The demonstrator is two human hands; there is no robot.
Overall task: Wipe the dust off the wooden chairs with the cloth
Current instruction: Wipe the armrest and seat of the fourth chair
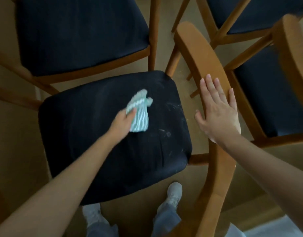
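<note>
Cloth (139, 113), striped green and white and bunched up, is over the dark seat (96, 142) of the nearest chair, just past the seat's middle. It's blurred. The left hand (123, 121) grips it, fingers curled round its near end. Pale dust streaks (166, 132) mark the seat right of the cloth. At the seat's right side, the right hand (219, 115) lies flat on the curved wooden backrest (210, 65), fingers straight. Beyond the seat stands a second chair (79, 31). A pale shoe (174, 192) shows at the seat's near edge.
</note>
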